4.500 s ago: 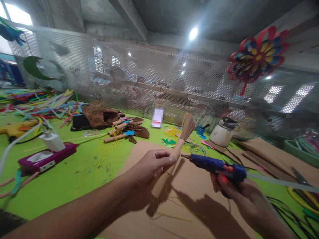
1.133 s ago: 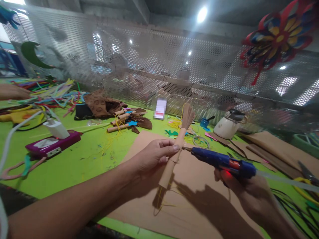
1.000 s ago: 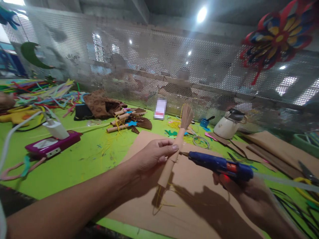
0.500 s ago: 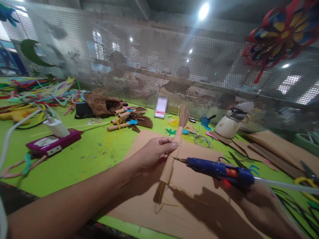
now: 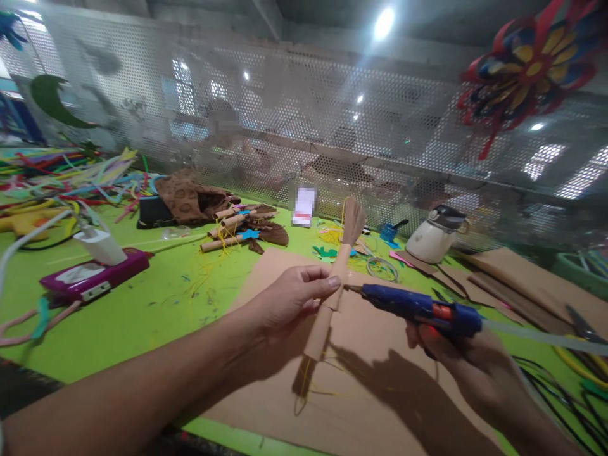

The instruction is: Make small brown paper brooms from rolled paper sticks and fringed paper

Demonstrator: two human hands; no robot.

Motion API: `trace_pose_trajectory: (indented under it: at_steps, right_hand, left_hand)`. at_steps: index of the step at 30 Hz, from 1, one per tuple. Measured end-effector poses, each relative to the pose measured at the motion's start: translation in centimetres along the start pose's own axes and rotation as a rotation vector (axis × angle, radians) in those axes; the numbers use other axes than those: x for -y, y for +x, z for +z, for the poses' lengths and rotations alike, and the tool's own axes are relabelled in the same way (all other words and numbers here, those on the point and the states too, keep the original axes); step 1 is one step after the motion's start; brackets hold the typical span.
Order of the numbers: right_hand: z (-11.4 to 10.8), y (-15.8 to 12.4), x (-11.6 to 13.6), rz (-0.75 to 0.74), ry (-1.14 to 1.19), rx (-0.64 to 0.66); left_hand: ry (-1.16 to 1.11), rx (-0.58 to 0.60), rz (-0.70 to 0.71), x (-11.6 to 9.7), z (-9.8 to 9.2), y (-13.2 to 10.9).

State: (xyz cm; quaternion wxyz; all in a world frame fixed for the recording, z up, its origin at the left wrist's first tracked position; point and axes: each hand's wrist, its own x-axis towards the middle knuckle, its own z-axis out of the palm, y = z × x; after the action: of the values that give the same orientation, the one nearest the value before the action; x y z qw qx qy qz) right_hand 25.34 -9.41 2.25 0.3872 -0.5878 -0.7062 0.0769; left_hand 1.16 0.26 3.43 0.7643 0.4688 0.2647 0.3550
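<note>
Paper broom (image 5: 332, 297), rolled brown handle, fringed head up, tilted toward 1 o'clock above kraft sheet (image 5: 380, 380). Left hand (image 5: 289, 297) pinches handle mid-length, fingers (image 5: 327, 283) closed on it, loose flap turned to 3 o'clock, seemingly to face nozzle. Glue gun (image 5: 418, 309) at 3 o'clock, tip just beside flap; right hand (image 5: 456, 354) wrapped shut round grip. Sheet likely spares desk (image 5: 142, 304) drips. Similar brooms (image 5: 242, 231) at 10 o'clock.
</note>
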Motion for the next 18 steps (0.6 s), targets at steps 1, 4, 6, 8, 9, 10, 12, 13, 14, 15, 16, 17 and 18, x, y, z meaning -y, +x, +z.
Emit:
trace_pose_trajectory:
  at_steps: [1, 4, 6, 8, 9, 10, 12, 13, 14, 15, 16, 17, 18]
  right_hand:
    - [0.0, 0.1, -0.2, 0.005, 0.002, -0.010]
    - [-0.1, 0.3, -0.8, 0.013, -0.001, -0.032]
    - [0.0, 0.2, -1.1, 0.030, 0.017, -0.032]
    - [0.1, 0.1, -1.3, 0.059, 0.047, -0.022]
    - [0.1, 0.0, -1.4, 0.076, 0.065, -0.013]
    - [0.2, -0.1, -1.5, 0.091, 0.083, 0.000]
    - [0.3, -0.2, -1.7, 0.113, 0.118, 0.032]
    - [0.3, -0.3, -1.7, 0.123, 0.134, 0.049]
    - [0.2, -0.3, -1.6, 0.134, 0.143, 0.064]
    - [0.2, -0.4, -1.4, 0.143, 0.145, 0.079]
    - [0.1, -0.4, -1.2, 0.150, 0.144, 0.091]
    - [0.1, -0.4, -0.9, 0.152, 0.141, 0.097]
    - [0.0, -0.4, -0.7, 0.150, 0.140, 0.097]
  left_hand:
    - [-0.003, 0.004, 0.000, 0.0, 0.1, -0.1]
    - [-0.016, 0.011, -0.002, 0.0, 0.2, -0.2]
    - [-0.027, 0.007, -0.011, 0.0, 0.3, -0.3]
    - [-0.041, 0.005, -0.024, 0.0, 0.2, -0.2]
    - [-0.047, 0.010, -0.027, 0.0, 0.2, -0.2]
    - [-0.054, 0.019, -0.028, 0.0, 0.1, -0.2]
    - [-0.061, 0.035, -0.023, -0.1, 0.1, -0.2]
    - [-0.063, 0.036, -0.016, -0.1, 0.1, -0.2]
    - [-0.063, 0.035, -0.012, -0.2, 0.2, -0.3]
    - [-0.063, 0.030, -0.010, -0.3, 0.2, -0.3]
    - [-0.064, 0.022, -0.009, -0.3, 0.2, -0.3]
    - [-0.064, 0.016, -0.010, -0.4, 0.3, -0.3]
    - [-0.065, 0.011, -0.014, -0.5, 0.3, -0.4]
